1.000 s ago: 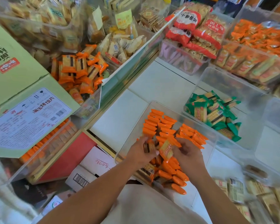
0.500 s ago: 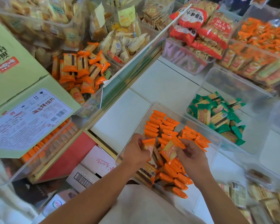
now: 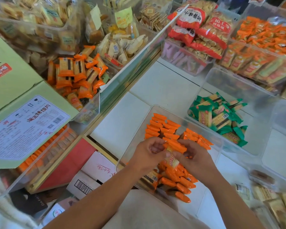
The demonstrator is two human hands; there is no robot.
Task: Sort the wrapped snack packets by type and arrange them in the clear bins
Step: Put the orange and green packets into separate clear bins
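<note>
One orange-wrapped packet (image 3: 171, 160) is held between both hands over the clear bin (image 3: 153, 106). More orange packets (image 3: 163, 128) stand in rows in that bin at 12 o'clock and lie heaped at 6 o'clock. The left hand (image 3: 148, 157) pinches it from 9 o'clock with curled fingers, and the right hand (image 3: 195, 158) pinches it from 3 o'clock. At 2 o'clock on the white desk (image 3: 163, 86), a second clear bin (image 3: 238, 80) holds green packets (image 3: 218, 116), and a green carton (image 3: 10, 90) sits at 9 o'clock.
</note>
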